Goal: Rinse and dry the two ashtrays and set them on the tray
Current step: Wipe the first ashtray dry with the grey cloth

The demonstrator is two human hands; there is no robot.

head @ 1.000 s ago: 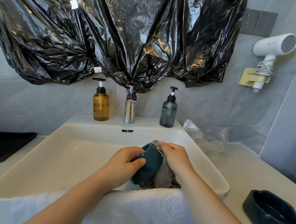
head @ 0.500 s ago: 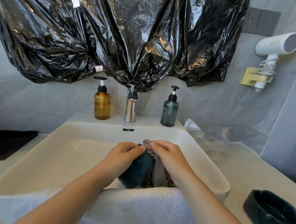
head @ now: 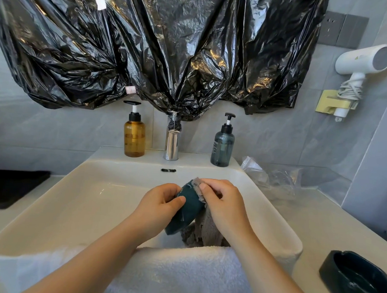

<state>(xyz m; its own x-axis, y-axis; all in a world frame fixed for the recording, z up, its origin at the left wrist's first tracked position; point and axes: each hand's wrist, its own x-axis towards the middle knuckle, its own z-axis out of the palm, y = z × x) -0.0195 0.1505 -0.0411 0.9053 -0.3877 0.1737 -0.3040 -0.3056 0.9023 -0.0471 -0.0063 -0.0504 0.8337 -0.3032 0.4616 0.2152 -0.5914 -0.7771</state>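
Over the white sink (head: pixel 76 198) my left hand (head: pixel 159 203) grips a dark teal ashtray (head: pixel 188 210), tilted on its edge with its outer wall toward me. My right hand (head: pixel 224 203) pinches a grey cloth (head: pixel 205 231) against the ashtray's upper rim; the rest of the cloth hangs down behind it. The ashtray's inside is hidden by my right hand and the cloth. A second dark ashtray (head: pixel 358 283) sits upright on the counter at the lower right. A black tray (head: pixel 6 188) lies at the far left, partly cut off.
A white towel (head: pixel 173 274) drapes over the sink's front rim. A chrome tap (head: pixel 172 142) stands at the back between an amber pump bottle (head: pixel 134 134) and a dark one (head: pixel 222 144). Clear plastic wrap (head: pixel 274 178) lies right of the sink. Black plastic sheeting hangs above.
Both hands have turned the ashtray and shifted the cloth along its rim; the ashtray's wall now faces me more and my right hand sits higher on it.
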